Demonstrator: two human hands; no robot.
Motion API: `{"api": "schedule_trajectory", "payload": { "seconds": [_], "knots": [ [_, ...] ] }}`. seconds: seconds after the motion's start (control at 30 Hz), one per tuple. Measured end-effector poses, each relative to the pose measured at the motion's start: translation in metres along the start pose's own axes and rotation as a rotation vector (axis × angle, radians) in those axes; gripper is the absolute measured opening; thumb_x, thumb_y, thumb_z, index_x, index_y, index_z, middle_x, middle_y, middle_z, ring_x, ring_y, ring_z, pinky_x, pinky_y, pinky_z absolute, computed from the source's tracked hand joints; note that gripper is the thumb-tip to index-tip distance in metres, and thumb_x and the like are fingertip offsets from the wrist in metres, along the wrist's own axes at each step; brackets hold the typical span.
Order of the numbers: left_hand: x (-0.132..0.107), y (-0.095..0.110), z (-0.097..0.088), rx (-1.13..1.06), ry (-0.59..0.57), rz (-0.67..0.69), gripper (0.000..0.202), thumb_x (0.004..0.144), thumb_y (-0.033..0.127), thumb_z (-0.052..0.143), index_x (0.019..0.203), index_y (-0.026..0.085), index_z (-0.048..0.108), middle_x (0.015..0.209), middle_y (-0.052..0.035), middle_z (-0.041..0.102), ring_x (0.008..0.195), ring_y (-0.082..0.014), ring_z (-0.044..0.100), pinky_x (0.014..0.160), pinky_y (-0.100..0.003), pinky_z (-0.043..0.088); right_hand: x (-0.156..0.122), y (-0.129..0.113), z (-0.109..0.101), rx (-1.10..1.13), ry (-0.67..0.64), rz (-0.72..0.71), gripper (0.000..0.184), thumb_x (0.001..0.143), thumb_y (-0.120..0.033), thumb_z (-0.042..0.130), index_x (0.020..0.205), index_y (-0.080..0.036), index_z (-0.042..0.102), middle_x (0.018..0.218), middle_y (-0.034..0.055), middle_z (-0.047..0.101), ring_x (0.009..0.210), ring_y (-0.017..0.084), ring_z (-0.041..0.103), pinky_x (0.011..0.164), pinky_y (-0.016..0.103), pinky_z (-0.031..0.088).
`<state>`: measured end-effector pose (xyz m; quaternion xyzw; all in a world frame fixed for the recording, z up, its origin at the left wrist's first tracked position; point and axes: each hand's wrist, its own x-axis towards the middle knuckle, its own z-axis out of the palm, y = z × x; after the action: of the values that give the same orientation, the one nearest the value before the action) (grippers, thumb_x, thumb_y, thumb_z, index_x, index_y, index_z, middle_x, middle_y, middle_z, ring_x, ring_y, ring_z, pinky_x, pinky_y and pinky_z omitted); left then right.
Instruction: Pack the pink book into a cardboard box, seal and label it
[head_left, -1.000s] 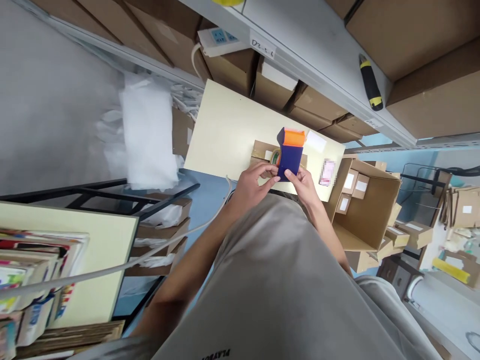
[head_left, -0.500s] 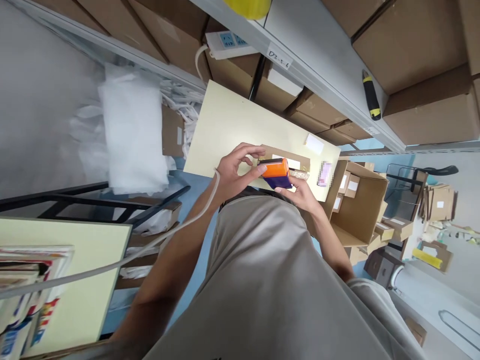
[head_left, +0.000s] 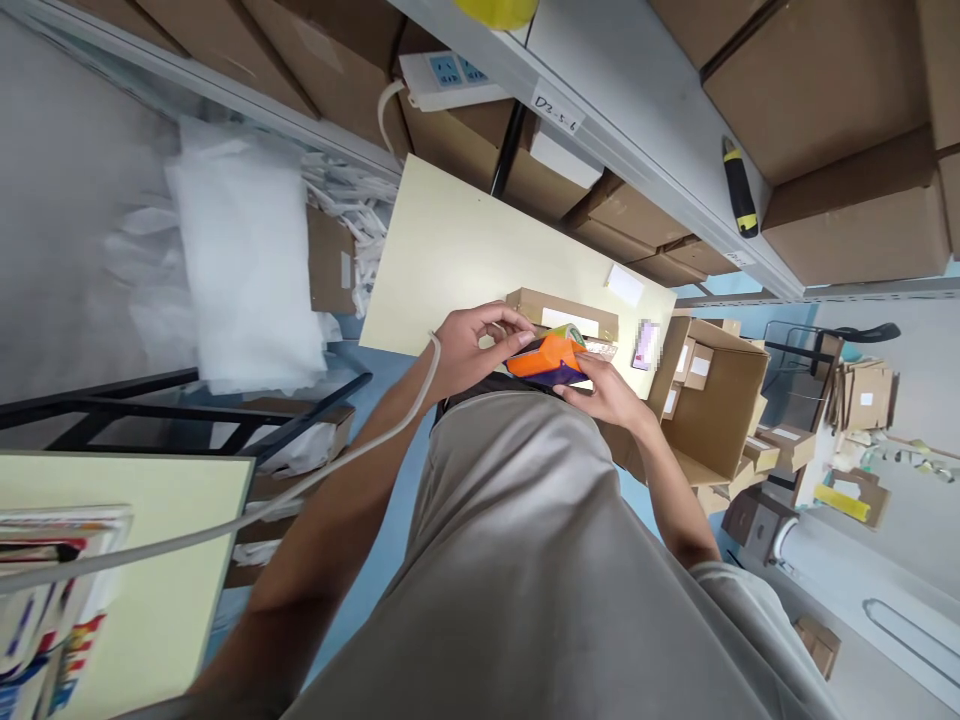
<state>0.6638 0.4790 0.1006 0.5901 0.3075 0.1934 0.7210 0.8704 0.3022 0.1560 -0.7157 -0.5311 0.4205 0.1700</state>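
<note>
An orange and purple tape dispenser [head_left: 549, 358] is held at the near edge of the cream table [head_left: 442, 235]. A yellow-green roll [head_left: 568, 333] shows at its upper side. My right hand [head_left: 611, 392] grips the right end, thumb and fingers closed around it. At the left end, my left hand [head_left: 480, 345] has its thumb and fingertips drawn together on the dispenser; exactly what they pinch there is too small to make out. Just behind the dispenser lies a narrow cardboard box [head_left: 525, 298] with a white label, partly hidden by it.
An open carton [head_left: 739, 400] stands right of the table. On the table are a white paper [head_left: 624, 285] and a blurred pinkish item [head_left: 646, 343]. A shelf [head_left: 630, 120] with a cutter [head_left: 739, 188] and power strip [head_left: 454, 80] overhangs. A grey cable [head_left: 330, 468] crosses my left arm.
The tape dispenser has turned in my hands, so the yellow-green roll now shows behind the orange part. Both hands stay on it, and the view has shifted slightly.
</note>
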Motion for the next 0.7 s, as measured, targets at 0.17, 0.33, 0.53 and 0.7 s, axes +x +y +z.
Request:
{"api": "schedule_trajectory", "payload": {
  "seconds": [0.17,0.33,0.53,0.7],
  "knots": [
    [0.006,-0.022,0.009,-0.144,0.015,-0.146,0.066,0.068,0.08,0.1,0.094,0.02,0.086,0.098,-0.0119,0.085,0.094,-0.0286,0.08,0.094,-0.044,0.069,0.004,0.01,-0.002,0.059,-0.039,0.053,0.033,0.098,-0.053,0.077,0.106,-0.021,0.083,0.102,0.0072,0.082,0.093,0.028,0.07,0.09,0.041,0.06],
    [-0.001,-0.046,0.019,-0.246,0.079,-0.227,0.071,0.06,0.082,0.103,0.089,0.019,0.083,0.094,-0.0126,0.084,0.095,-0.0295,0.082,0.097,-0.046,0.071,0.012,0.019,-0.007,0.183,-0.104,0.146,0.062,0.092,-0.079,0.081,0.106,-0.019,0.086,0.09,0.0026,0.082,0.088,0.027,0.072,0.08,0.035,0.058],
    [-0.004,-0.062,0.034,-0.257,0.214,-0.271,0.058,0.065,0.067,0.105,0.087,0.019,0.081,0.092,-0.0118,0.084,0.094,-0.0291,0.082,0.095,-0.045,0.07,0.019,0.017,-0.032,0.17,-0.308,0.179,0.068,0.093,-0.086,0.078,0.105,-0.019,0.087,0.082,0.0,0.081,0.075,0.021,0.069,0.07,0.03,0.051],
    [0.004,-0.07,0.031,-0.28,0.389,-0.265,0.044,0.073,0.053,0.102,0.087,0.017,0.082,0.088,-0.0109,0.082,0.091,-0.0269,0.081,0.09,-0.041,0.069,0.016,0.021,-0.08,0.145,-0.443,0.294,0.065,0.091,-0.086,0.081,0.086,-0.021,0.081,0.081,0.004,0.084,0.07,0.021,0.072,0.066,0.031,0.052]
  ]
}}
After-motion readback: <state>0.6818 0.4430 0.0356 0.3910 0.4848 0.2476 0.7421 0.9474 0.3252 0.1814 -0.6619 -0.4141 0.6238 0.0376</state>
